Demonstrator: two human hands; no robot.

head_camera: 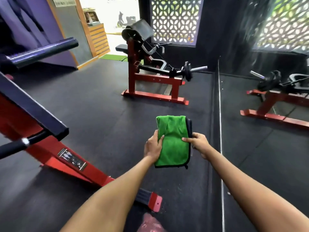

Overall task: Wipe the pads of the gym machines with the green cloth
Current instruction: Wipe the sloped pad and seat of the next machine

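Hands held the folded green cloth [173,141] above the floor.
Left hand [153,146] and right hand [199,142] pinched opposite edges.

Green cloth [173,141]; red machine frame [155,95]

Cloth [173,141] between both hands, curl machine [150,64] beyond
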